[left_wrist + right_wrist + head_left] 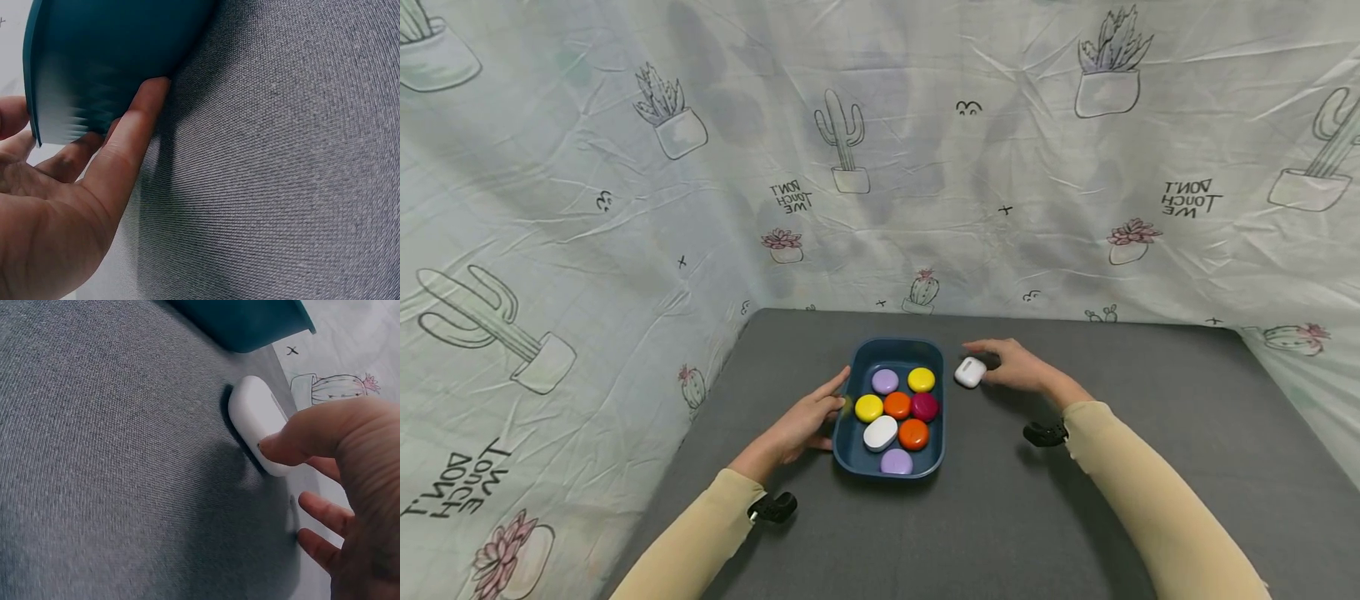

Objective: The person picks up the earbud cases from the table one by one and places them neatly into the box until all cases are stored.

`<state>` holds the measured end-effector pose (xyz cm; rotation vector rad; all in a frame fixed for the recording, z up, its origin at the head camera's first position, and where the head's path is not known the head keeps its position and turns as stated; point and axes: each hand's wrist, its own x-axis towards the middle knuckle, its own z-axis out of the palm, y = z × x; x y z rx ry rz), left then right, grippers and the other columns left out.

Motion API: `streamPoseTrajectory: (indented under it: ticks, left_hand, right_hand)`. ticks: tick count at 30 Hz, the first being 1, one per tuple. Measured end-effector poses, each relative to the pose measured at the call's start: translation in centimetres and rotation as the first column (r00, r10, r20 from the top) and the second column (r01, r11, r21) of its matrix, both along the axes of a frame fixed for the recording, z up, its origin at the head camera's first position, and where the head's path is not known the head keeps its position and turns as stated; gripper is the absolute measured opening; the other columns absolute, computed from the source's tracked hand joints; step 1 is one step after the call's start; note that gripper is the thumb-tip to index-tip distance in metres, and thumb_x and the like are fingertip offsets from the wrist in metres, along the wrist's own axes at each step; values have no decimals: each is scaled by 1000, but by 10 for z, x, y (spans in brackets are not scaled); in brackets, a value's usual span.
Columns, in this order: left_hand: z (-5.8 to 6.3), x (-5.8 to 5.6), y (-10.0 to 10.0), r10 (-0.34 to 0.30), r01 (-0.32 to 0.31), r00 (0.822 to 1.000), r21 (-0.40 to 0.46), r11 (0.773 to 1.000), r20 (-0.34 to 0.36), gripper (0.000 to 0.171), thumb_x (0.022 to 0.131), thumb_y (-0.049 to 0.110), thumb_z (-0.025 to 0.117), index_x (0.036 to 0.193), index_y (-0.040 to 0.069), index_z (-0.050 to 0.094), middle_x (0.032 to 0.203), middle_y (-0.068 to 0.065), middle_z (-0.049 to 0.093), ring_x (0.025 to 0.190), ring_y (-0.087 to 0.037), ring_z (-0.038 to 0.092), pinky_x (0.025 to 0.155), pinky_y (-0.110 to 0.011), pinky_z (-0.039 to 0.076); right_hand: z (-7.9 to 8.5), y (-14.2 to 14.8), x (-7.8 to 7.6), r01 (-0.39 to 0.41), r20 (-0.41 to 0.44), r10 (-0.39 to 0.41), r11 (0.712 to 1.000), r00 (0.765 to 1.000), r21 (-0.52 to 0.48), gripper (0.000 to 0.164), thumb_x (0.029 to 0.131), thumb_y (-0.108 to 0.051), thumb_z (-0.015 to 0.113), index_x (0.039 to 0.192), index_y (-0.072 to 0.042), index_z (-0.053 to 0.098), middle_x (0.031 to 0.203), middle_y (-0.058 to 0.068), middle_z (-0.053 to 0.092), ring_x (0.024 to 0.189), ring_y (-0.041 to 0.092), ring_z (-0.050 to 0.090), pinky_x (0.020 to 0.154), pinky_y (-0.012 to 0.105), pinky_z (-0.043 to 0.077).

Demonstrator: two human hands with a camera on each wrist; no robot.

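A dark blue rectangular tray [889, 340] with rounded corners stands on the grey table. In it lie several glossy round pieces in purple, yellow, orange and dark red, plus a white oval piece [880, 434]. My left hand [805, 423] rests against the tray's left side, its fingers fairly straight along the wall [94, 75]. To the right of the tray, a white earbud case [970, 372] lies on the cloth. My right hand [1018, 367] is at this case, the thumb [281, 449] touching its side. The index finger reaches past the case's far side, apart from it in the head view.
Grey cloth [977, 517] covers the table. A pale curtain [895, 150] printed with cacti hangs behind and at the left, down to the table's edges. Both wrists carry a black strap-on camera, the right one [1045, 433] close above the cloth.
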<state>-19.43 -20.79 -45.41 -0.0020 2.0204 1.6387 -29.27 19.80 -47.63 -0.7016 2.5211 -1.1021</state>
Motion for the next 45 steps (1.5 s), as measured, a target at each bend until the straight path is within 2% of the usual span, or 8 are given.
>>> streamPoseTrajectory:
  ticks: [4,11,17,24,29,40,45]
  left_hand:
    - [1,1,1,-2,2,1000,1,1000,0,61,108,25,47,161,46,25,166,-17,21,142,-43,40,82,-51,58]
    - [2,0,0,-11,11,1000,10,1000,3,61,108,26,47,161,46,25,168,-15,17,141,-44,40,82,-51,58]
    - [2,1,0,-9,9,1000,15,1000,6,62,108,25,46,163,43,22,166,-17,22,142,-43,40,81,-50,58]
    - [2,2,-1,0,0,1000,1,1000,0,61,108,24,46,162,44,24,165,-18,23,141,-44,41,80,-50,58]
    - [0,1,-2,-6,6,1000,-3,1000,1,61,109,25,46,162,45,24,165,-18,22,141,-44,40,80,-50,58]
    - [1,2,-2,-11,11,1000,-1,1000,1,61,109,24,45,163,43,23,166,-18,20,142,-45,38,81,-51,58]
    - [0,1,-1,-8,8,1000,-2,1000,1,61,109,24,45,163,43,23,165,-19,22,140,-44,41,81,-52,58]
  right_hand:
    - [-1,-2,0,-41,-6,41,999,999,-18,68,88,6,62,153,-5,48,152,19,49,132,35,47,91,45,41]
    - [-3,-2,2,-10,3,9,998,1000,69,71,86,3,65,154,-14,50,153,17,47,129,41,36,92,52,38]
    - [-7,0,5,-13,-53,18,995,998,102,70,89,-10,76,153,-11,50,149,16,53,127,40,40,102,58,35]
    - [-9,0,13,35,-95,-21,988,995,149,75,84,-30,84,150,-12,53,136,14,60,117,35,45,98,57,36]
    - [-11,1,16,63,-134,-42,986,990,152,70,82,-32,85,144,-12,60,131,13,62,115,36,47,97,59,35]
    - [-14,1,15,80,-135,-58,983,989,166,58,84,-31,84,136,-15,67,129,13,61,114,35,46,95,61,34]
    - [-15,1,16,89,-135,-68,983,989,158,52,84,-29,83,133,-15,69,128,12,62,114,35,46,95,60,33]
